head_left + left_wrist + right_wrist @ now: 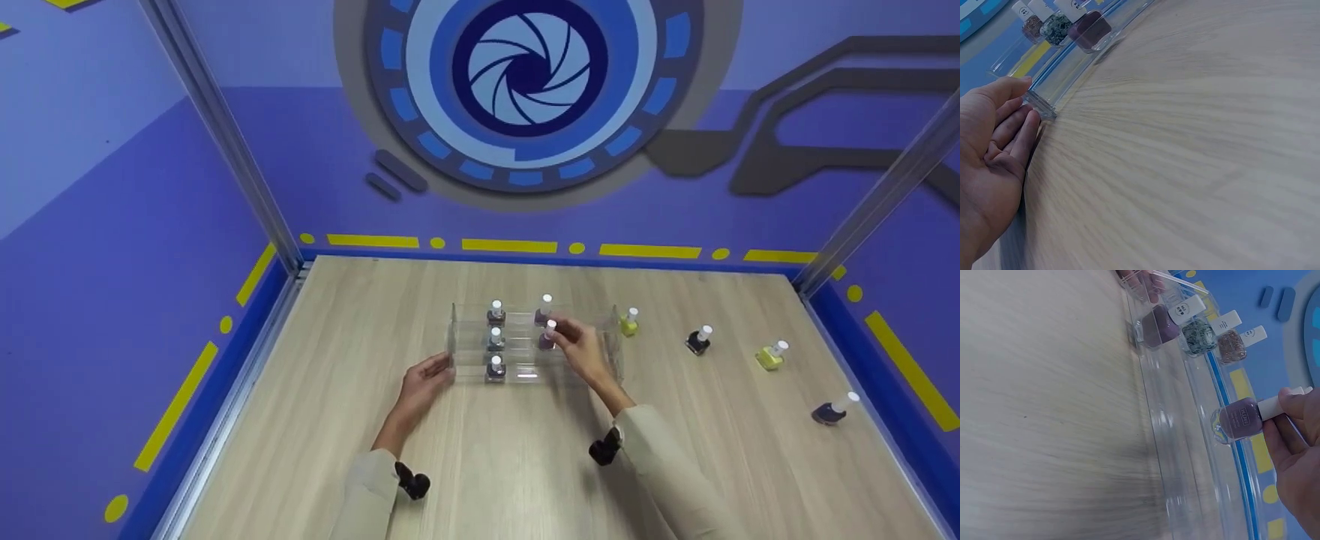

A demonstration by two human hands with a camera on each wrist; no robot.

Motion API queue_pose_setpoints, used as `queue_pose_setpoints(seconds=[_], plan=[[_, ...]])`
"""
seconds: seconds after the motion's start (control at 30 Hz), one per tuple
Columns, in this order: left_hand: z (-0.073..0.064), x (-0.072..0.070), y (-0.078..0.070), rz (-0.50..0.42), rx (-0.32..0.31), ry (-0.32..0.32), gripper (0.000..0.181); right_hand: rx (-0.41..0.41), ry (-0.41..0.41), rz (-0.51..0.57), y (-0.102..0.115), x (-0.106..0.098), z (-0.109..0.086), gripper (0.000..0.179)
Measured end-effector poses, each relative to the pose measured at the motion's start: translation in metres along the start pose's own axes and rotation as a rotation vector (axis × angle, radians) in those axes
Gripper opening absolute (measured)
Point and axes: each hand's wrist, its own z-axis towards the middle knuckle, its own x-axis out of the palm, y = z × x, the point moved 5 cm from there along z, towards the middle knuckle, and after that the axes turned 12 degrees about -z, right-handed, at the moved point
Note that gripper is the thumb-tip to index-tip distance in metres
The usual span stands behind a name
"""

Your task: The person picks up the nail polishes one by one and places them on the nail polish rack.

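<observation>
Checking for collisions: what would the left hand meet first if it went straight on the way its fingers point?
The clear, stepped plastic rack, at its left end. The left hand's fingertips already look to be at that end, though exact contact is hard to tell.

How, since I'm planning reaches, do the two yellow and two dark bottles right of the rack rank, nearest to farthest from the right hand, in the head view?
1. Yellow bottle, just right of the rack
2. Dark bottle, farther right
3. Second yellow bottle, right again
4. Second dark bottle, far right
</observation>
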Motion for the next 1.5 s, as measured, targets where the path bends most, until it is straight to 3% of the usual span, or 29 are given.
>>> queue_pose_setpoints(seconds=[0.23, 0.57, 0.8, 0.87, 1.03, 1.13, 1.33, 1.5], plan=[[0.002, 0.002, 0.001, -0.02, -0.003, -0.005, 0.052, -0.002, 0.011, -0.025, -0.004, 0.005, 0.0, 0.022], [0.003, -0.002, 0.005, -0.037, 0.002, 0.007, 0.05, -0.009, 0.013, 0.04, -0.037, 0.013, 0.003, 0.025], [0.003, -0.002, 0.005, -0.035, -0.001, 0.018, 0.051, -0.02, 0.021, 0.012, -0.007, -0.006, -0.005, 0.03], [0.003, -0.002, 0.005, -0.028, -0.001, 0.018, 0.051, -0.007, 0.006, -0.009, -0.01, -0.014, -0.004, 0.03], [0.001, -0.002, 0.004, -0.023, 0.004, 0.016, 0.052, 0.011, -0.061, -0.098, -0.026, -0.043, -0.007, 0.028], [0.0, -0.002, 0.005, -0.01, 0.006, 0.009, 0.052, 0.004, -0.079, -0.13, -0.019, -0.067, -0.014, 0.025], [-0.001, 0.0, 0.006, -0.013, -0.001, 0.013, 0.052, 0.03, -0.112, -0.159, -0.001, -0.132, -0.032, 0.025], [0.0, -0.001, 0.002, -0.039, 0.0, 0.014, 0.051, 0.068, -0.212, -0.264, -0.016, -0.19, -0.039, 0.025]])
